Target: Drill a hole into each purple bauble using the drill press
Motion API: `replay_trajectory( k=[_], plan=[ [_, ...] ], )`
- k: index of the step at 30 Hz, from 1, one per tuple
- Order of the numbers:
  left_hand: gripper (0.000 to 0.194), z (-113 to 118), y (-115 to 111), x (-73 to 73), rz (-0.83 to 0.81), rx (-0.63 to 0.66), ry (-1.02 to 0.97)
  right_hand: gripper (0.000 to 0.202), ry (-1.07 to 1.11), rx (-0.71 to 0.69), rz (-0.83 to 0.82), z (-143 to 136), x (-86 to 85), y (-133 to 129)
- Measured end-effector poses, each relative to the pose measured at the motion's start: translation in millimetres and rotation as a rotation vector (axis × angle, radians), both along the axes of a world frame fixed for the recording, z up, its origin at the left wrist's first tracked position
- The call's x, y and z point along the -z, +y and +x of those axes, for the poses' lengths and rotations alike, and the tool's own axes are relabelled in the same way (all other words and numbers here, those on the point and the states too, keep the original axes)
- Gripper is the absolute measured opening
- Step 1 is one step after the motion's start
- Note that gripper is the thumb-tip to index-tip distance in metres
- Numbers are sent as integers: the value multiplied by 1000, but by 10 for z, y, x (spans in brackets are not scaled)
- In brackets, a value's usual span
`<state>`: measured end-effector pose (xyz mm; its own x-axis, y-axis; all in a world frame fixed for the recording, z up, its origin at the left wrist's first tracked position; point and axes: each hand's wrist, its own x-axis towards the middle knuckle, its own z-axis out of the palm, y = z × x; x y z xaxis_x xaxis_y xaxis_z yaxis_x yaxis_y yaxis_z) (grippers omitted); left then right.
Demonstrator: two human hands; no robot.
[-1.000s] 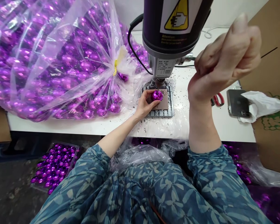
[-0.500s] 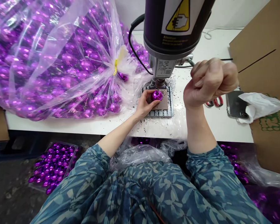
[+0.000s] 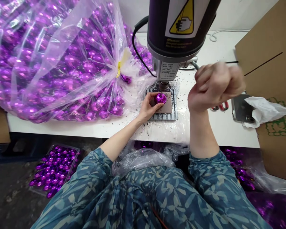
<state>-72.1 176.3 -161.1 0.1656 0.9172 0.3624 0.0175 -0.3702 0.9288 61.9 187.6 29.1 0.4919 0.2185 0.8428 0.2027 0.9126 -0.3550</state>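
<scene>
Thumb and fingers of my left hand (image 3: 149, 106) pinch a shiny purple faceted ball (image 3: 160, 98) on a flat tan block (image 3: 166, 108). The block lies on the slotted metal base (image 3: 175, 117) of a drill press (image 3: 177, 41), with the chuck (image 3: 164, 85) just above the ball. My right hand (image 3: 215, 84), slightly blurred, is closed at the end of the press's metal lever (image 3: 194, 64), right of the motor housing. Its fingers hide most of the grip.
A tied clear bag of purple balls (image 3: 69, 63) fills the left. Red-handled scissors (image 3: 223, 106), a phone (image 3: 240, 108), white tissue (image 3: 264, 109) and a cardboard box (image 3: 274, 76) are at right. A tray of purple balls (image 3: 54, 168) sits low left. Dark shavings surround the base.
My right hand has shifted very slightly right and is more blurred. My left hand still holds the ball in the same place under the chuck.
</scene>
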Motion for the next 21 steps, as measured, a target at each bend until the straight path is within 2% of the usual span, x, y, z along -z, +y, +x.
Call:
replay_trajectory(
  k=[2, 4, 6, 8, 9, 10, 12, 14, 15, 16, 17, 18, 19, 21],
  plan=[
    [57, 21, 11, 15, 8, -12, -2, 61, 16, -43, -39, -46, -277, 47],
    [55, 30, 5, -12, 29, -35, 0, 46, 25, -129, -146, -76, -542, 110],
    [52, -4, -59, -113, 56, -73, 19, 50, 127, -244, -276, -91, -731, 166],
    [43, -105, -217, -292, 64, -62, 70, 54, 183, -316, -343, -94, -822, 196],
    [37, -179, -335, -398, 63, -2, 110, 55, 185, -328, -348, -92, -836, 200],
    [30, -265, -475, -506, 59, 113, 164, 56, 176, -333, -346, -88, -834, 200],
    [25, -450, -789, -694, 54, 457, 330, 56, 156, -324, -327, -72, -805, 199],
    [27, -619, -1074, -811, 38, 752, 529, 57, 129, -308, -307, -52, -767, 212],
    [28, -691, -1171, -841, 22, 845, 595, 56, 126, -305, -296, -42, -750, 225],
    [28, -755, -1221, -855, 2, 882, 620, 54, 128, -307, -282, -33, -736, 241],
    [27, -812, -1215, -859, -16, 861, 607, 52, 136, -310, -265, -27, -725, 258],
    [25, -862, -1146, -857, -28, 782, 575, 50, 143, -317, -248, -23, -717, 272],
    [23, -905, -1016, -852, -32, 642, 548, 48, 152, -325, -231, -21, -712, 283],
    [20, -972, -602, -843, -11, 246, 579, 46, 168, -340, -197, -25, -711, 284]
  ],
)
